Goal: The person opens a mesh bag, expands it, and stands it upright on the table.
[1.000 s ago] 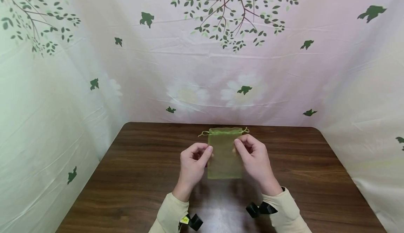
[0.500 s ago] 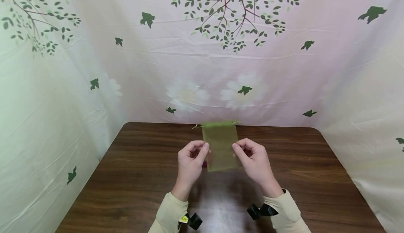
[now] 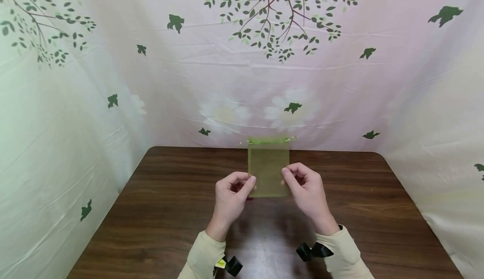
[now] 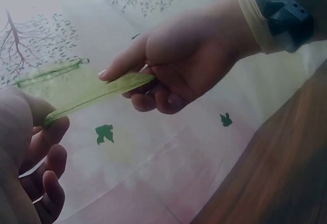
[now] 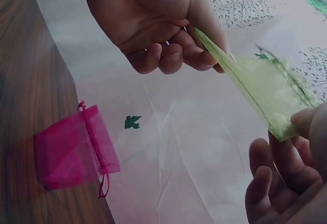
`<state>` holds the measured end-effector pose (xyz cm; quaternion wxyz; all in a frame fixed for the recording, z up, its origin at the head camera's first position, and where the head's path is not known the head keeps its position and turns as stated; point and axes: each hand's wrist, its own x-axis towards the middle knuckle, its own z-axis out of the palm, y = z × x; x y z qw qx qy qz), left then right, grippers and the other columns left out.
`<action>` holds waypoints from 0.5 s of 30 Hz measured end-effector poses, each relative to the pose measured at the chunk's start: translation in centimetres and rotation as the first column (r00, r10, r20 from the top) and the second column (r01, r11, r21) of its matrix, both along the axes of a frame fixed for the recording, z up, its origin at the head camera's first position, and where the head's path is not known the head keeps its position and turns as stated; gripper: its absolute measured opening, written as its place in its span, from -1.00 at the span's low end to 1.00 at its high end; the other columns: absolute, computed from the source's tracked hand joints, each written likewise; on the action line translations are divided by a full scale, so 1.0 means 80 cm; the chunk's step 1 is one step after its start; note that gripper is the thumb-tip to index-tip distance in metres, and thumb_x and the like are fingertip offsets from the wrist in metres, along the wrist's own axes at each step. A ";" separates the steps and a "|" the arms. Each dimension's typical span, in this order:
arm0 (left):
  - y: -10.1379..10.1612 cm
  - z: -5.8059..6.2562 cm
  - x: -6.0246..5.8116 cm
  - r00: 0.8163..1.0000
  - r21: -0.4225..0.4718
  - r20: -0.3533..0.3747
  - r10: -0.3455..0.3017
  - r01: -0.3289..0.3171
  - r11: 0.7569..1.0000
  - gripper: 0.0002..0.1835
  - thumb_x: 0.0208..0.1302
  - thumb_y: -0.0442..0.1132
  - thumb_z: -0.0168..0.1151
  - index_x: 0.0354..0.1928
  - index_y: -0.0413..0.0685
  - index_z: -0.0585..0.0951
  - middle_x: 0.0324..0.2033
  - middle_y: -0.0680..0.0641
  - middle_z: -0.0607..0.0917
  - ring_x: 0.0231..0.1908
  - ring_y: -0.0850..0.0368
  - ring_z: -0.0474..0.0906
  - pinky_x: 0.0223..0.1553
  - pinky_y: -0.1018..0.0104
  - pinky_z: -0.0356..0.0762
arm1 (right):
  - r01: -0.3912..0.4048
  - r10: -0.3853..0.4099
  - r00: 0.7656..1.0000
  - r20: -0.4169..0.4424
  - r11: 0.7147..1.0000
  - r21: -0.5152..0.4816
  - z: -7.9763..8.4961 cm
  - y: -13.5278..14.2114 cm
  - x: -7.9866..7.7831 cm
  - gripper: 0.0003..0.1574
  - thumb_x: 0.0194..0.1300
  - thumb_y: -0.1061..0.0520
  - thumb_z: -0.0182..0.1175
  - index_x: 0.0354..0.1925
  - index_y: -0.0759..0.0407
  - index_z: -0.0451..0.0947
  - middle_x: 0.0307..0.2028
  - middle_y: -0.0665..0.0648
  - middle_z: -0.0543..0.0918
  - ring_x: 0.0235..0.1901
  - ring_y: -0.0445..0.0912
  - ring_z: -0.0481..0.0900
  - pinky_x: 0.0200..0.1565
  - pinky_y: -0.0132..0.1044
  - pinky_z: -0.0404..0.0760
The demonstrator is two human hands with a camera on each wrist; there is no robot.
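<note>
A sheer green organza drawstring bag (image 3: pixel 268 167) is stretched flat between both hands above the table. My left hand (image 3: pixel 231 194) pinches its left side edge between thumb and fingers. On the opposite edge, my right hand (image 3: pixel 309 193) pinches it the same way. The bag's gathered top with its cord faces away, towards the back cloth. In the right wrist view a pink organza drawstring bag (image 5: pixel 74 150) lies on the table, its cord loop hanging off one corner; the green bag mostly hides it in the head view.
The dark wood table (image 3: pixel 166 211) has rounded far corners. A pale cloth (image 3: pixel 242 81) printed with leaves and birds hangs behind it and along both sides. Black cameras are strapped at both wrists, including the right wrist camera (image 3: pixel 314 251).
The green bag has risen and shifted away, its top now overlapping the back cloth. It tilted left midway, then straightened. Both hands keep their pinch; a pink sliver shows below its lower left.
</note>
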<state>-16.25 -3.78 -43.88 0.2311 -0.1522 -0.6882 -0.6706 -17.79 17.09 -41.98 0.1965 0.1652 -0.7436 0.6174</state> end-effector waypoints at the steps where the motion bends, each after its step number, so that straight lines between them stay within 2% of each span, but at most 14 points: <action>1: 0.000 0.001 -0.001 1.000 0.007 -0.003 0.013 -0.012 1.000 -0.94 0.33 -0.37 0.44 -0.29 -0.24 0.76 -0.53 -0.17 0.77 -0.54 0.27 0.63 -0.56 0.48 0.47 | -0.014 0.014 1.000 0.008 1.000 0.003 -0.001 0.000 0.001 -0.87 0.47 0.26 0.30 -0.29 0.17 0.68 -0.54 0.08 0.67 -0.63 -0.18 0.50 -0.57 -0.37 0.45; 5: 0.001 0.003 -0.004 0.998 0.021 -0.013 0.060 -0.060 0.998 -0.91 0.37 -0.33 0.43 -0.26 -0.24 0.77 -0.51 -0.17 0.77 -0.53 0.29 0.59 -0.53 0.50 0.43 | -0.074 0.073 0.997 0.028 0.997 0.026 -0.005 0.002 0.002 -0.90 0.47 0.29 0.29 -0.26 0.21 0.68 -0.51 0.18 0.66 -0.58 -0.19 0.53 -0.54 -0.36 0.48; 7: 0.001 0.004 -0.005 0.998 0.015 -0.010 0.061 -0.061 0.998 -0.92 0.39 -0.32 0.41 -0.21 -0.22 0.77 -0.48 -0.16 0.78 -0.51 0.29 0.57 -0.52 0.51 0.42 | -0.081 0.081 0.996 0.026 0.996 0.033 -0.007 0.003 0.002 -0.89 0.47 0.29 0.29 -0.27 0.20 0.69 -0.51 0.23 0.66 -0.58 -0.20 0.53 -0.55 -0.36 0.48; 10: 0.001 0.004 -0.004 1.000 -0.015 -0.012 0.027 -0.027 1.000 -0.89 0.39 -0.34 0.40 -0.10 -0.18 0.76 -0.42 -0.15 0.78 -0.47 0.29 0.57 -0.49 0.50 0.44 | -0.059 0.058 0.998 0.025 0.998 0.029 -0.007 0.004 0.002 -0.87 0.47 0.27 0.30 -0.29 0.16 0.69 -0.51 0.22 0.68 -0.58 -0.19 0.56 -0.55 -0.37 0.49; 15: -0.001 0.006 -0.003 0.997 -0.066 -0.047 -0.062 0.059 0.996 -0.64 0.36 -0.42 0.39 0.18 -0.18 0.68 -0.32 -0.17 0.77 -0.45 0.28 0.56 -0.47 0.45 0.50 | -0.022 0.023 1.000 0.013 1.000 -0.012 -0.004 0.004 0.005 -0.90 0.47 0.27 0.31 -0.26 0.17 0.69 -0.53 0.13 0.69 -0.55 -0.13 0.63 -0.52 -0.35 0.55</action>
